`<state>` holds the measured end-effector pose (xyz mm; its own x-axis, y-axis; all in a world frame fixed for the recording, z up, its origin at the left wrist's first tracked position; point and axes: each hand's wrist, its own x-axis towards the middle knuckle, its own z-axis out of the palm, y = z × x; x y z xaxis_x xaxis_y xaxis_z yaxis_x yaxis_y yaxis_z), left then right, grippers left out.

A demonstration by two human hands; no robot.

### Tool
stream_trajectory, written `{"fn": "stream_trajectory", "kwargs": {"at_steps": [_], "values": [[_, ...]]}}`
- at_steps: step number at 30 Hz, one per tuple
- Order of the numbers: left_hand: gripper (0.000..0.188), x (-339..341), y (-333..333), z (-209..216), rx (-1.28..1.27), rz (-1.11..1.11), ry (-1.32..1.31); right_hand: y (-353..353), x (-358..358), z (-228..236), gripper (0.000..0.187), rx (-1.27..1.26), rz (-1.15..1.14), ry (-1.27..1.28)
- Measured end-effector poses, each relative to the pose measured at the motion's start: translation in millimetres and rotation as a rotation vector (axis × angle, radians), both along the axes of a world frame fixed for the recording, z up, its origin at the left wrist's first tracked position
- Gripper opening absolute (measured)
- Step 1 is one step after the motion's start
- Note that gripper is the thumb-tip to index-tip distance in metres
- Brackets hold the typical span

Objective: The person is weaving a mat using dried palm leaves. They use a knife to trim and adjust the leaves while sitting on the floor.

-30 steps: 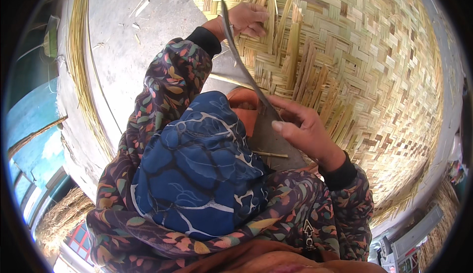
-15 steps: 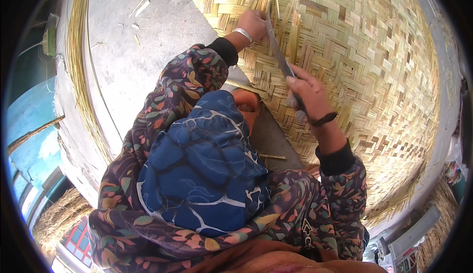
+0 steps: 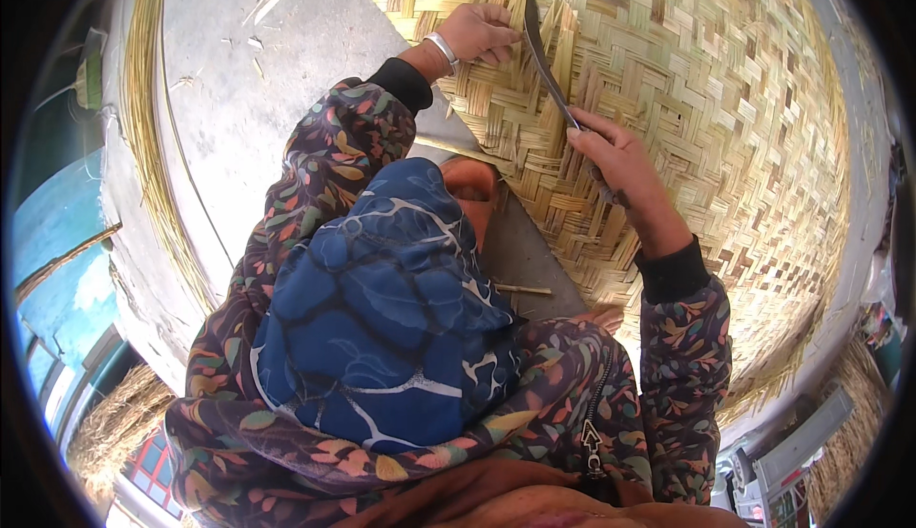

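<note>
Across the upper right spreads a pale green and straw-coloured mat of flat woven strips (image 3: pixel 706 146), lying on the grey concrete floor (image 3: pixel 239 99), and both hands work over its left part. The right hand (image 3: pixel 625 161) has its fingers closed around the near end of a dark, curved, narrow-bladed metal knife (image 3: pixel 542 62), whose tip points up and away. The left hand (image 3: pixel 477 34), with a silver-coloured bracelet (image 3: pixel 441 49) on its wrist, has its fingers bent at upright strip ends just left of the blade; I cannot tell whether they pinch 1.

Below the left hand, beside the blue cloth with pale branching lines (image 3: pixel 372 309), sits an orange, hollow-looking object (image 3: pixel 469 167); its inside is too shadowed to make out. At far left lies a long bundle of thin yellow stalks (image 3: pixel 148 118).

Compared with 1.0 s ago, the blade has swung from across the left wrist to the right of that hand. Since 0.5 s ago, the left hand has shifted slightly left, its fingers straighter.
</note>
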<state>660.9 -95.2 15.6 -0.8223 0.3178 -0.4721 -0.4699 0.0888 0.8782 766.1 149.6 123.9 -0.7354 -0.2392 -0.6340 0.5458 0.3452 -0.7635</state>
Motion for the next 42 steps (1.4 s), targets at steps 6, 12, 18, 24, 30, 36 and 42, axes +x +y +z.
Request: {"fn": "stream_trajectory", "kwargs": {"at_steps": [6, 12, 18, 24, 30, 36, 42], "values": [[0.017, -6.9, -7.4, -2.7, 0.047, -0.156, 0.006, 3.8, -9.9, 39.3, 0.046, -0.247, -0.166, -0.314], [0.017, -5.4, 1.0, -2.4, -0.069, -0.14, 0.027, -1.0, 11.1, 36.9, 0.046, -0.235, -0.148, -0.248], [0.021, -4.3, 17.0, 4.7, -0.138, -0.079, -0.004, -11.5, 31.1, 32.4, 0.047, -0.307, -0.224, -0.218], [0.016, -1.5, 7.1, 0.5, -0.143, -0.032, -0.009, -22.1, 40.4, 38.2, 0.045, -0.286, -0.087, -0.174], [0.014, 5.0, 18.4, 2.6, -0.187, 0.143, 0.04, -17.3, 34.9, 36.4, 0.045, -0.275, -0.136, -0.265], [0.019, 8.3, 20.1, -5.5, -0.332, 0.164, 0.097, -15.2, 12.7, 35.9, 0.045, -0.131, -0.084, -0.209], [0.021, 13.6, 13.9, -1.4, -0.076, 0.209, 0.045, -5.7, 20.7, 18.6, 0.048, 0.185, 0.159, 0.117]]}}
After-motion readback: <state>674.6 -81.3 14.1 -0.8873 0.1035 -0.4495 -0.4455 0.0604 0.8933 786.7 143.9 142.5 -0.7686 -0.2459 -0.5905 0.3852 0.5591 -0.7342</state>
